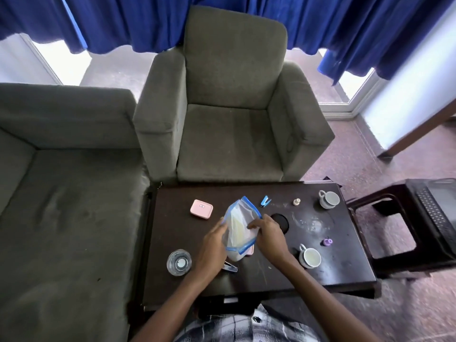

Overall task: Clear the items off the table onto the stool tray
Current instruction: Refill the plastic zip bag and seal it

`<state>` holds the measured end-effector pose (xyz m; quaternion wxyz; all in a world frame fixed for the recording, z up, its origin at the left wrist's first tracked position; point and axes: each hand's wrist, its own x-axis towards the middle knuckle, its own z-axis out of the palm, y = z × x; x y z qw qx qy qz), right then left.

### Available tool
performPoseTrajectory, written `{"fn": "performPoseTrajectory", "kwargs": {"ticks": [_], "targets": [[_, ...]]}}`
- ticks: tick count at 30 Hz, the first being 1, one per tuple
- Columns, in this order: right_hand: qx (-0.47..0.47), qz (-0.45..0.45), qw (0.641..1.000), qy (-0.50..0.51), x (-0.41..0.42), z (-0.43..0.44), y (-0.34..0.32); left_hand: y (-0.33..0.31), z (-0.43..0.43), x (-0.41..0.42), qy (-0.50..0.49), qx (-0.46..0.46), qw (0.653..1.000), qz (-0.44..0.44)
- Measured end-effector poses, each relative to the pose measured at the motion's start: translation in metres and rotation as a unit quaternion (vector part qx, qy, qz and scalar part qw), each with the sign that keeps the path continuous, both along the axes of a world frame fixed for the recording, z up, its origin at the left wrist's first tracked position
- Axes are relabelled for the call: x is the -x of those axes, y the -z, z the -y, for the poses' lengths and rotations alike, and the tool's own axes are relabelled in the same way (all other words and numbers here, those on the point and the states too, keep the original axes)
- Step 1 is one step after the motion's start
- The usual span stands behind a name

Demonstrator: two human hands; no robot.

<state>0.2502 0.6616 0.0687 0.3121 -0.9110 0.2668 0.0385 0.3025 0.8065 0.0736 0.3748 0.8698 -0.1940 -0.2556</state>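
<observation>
A clear zip bag with blue edges [238, 225] stands tilted at the middle of the dark wooden table [345, 267]. My left hand [212, 248] grips its left side and my right hand [267, 236] grips its right side. Around it lie a pink case [201, 209], a small blue stapler [265, 201], a beige knob [296, 201], a grey cup [329, 199], a white cup [310, 257], a purple cap [327, 241], a glass dish [179, 262] and a metal clip [230, 267]. The dark stool with its tray [429, 218] stands to the table's right.
A grey armchair [232, 107] stands behind the table and a grey sofa [61, 193] lies to its left. Blue curtains [148, 18] hang at the back. A round hole [281, 222] is cut in the tabletop beside my right hand.
</observation>
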Motion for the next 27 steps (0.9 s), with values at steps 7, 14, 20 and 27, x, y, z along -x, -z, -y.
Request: {"fn": "performPoseTrajectory", "kwargs": {"ticks": [7, 14, 20, 27], "targets": [[0.016, -0.005, 1.000, 0.019, -0.010, 0.011, -0.005, -0.008, 0.013, 0.006, -0.029, 0.008, 1.000, 0.002], [0.079, -0.050, 0.994, 0.048, -0.023, 0.017, -0.012, -0.014, 0.024, 0.007, -0.040, 0.021, 0.999, 0.003], [0.002, -0.034, 0.994, 0.103, -0.030, 0.024, -0.015, -0.019, 0.029, 0.007, -0.033, 0.017, 0.999, 0.010], [-0.268, 0.016, 0.933, 0.238, -0.031, 0.032, -0.019, -0.016, 0.033, 0.005, -0.016, -0.002, 1.000, -0.011]]}}
